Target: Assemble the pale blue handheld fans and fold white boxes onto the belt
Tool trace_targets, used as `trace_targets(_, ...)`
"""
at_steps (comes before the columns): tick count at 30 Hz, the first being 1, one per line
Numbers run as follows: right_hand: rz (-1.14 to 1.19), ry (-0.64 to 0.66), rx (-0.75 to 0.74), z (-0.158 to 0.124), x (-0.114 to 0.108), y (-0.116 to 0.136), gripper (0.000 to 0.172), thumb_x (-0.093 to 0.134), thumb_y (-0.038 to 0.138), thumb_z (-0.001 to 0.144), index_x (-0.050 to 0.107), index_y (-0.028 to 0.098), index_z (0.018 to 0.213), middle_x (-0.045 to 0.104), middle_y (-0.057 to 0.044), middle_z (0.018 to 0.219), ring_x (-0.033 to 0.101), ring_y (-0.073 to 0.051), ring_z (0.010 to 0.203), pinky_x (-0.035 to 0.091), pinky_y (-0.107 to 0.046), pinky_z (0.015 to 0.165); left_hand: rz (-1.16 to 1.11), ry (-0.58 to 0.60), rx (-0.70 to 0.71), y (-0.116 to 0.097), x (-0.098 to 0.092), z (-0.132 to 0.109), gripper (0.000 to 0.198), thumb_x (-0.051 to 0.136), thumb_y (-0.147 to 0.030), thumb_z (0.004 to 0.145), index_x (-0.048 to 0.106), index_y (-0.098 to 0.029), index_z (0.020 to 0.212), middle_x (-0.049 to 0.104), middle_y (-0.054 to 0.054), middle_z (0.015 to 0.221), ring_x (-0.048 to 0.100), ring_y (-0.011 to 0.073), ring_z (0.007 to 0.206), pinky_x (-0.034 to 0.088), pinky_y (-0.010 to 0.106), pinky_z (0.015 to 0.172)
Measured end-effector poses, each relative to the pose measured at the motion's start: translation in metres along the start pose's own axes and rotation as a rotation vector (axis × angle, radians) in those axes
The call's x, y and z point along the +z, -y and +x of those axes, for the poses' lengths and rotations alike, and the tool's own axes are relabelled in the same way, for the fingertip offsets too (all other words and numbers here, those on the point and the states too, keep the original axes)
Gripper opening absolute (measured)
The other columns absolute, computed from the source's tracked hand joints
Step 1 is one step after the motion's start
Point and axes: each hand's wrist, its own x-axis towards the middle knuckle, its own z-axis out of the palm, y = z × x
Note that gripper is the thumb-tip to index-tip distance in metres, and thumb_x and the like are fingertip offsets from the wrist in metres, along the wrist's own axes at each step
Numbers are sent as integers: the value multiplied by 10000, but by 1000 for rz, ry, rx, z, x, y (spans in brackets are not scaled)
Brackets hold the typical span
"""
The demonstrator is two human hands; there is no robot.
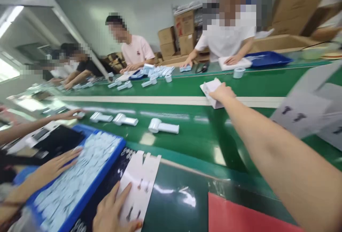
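Though partly outside, white carton (208, 88) in right grip (222, 92).

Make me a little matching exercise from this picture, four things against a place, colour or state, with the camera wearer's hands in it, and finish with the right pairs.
1. Left hand
2. Right hand
3. Sheet at the bottom edge
4. Tray at lower left

A. Red
B. Filled with pale blue pieces
C. Holding a folded white card
D. On a flat white card

Pairs: 1-D, 2-C, 3-A, 4-B
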Motion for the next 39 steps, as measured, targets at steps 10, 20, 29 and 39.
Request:
trace_targets(10, 559, -160, -285, -139, 16, -113, 898, 736, 472, 720, 250, 210, 1429, 486, -181, 1445, 540, -292, 1299, 480, -457, 1062, -305, -91, -10, -16, -27, 3, 836, 719, -447, 678, 521, -228, 1460, 586, 108, 1194, 492, 363, 1165, 381, 548, 1076)
trace_targets(20, 357, -36, -173, -206, -36, -106, 910, 709, 442, 735, 316, 124, 1491, 368, -264, 1500, 409, -400, 1385, 329, -554, 1142, -514, -87, 80, -21, -30, -31, 713, 590, -507, 776, 543, -194, 1415, 640, 101, 1145, 627, 290, 1051, 535, 417, 850)
trace_targets(29, 307, 605, -399, -349, -20, -78, 382, 582, 524, 986, 659, 163, 1081, 685, -51, 928, 643, -157, 756, 561, -346, 757, -551, -63, 110, -34, -1, -62, 776, 658, -536, 665, 607, -182, 1353, 654, 88, 1077, 620, 321, 993, 527, 461, 821)
trace_targets(39, 554, 574, -314, -387, -44, -105, 437, 700, 387, 868, 636, 163, 1237, 669, -122, 1062, 683, -254, 918, 571, -430, 852, -1380, 131, 57, -79, -41, -79, 867, 902, -461, 663, 548, -194, 1409, 692, 60, 1018, 676, 212, 838, 585, 283, 673)
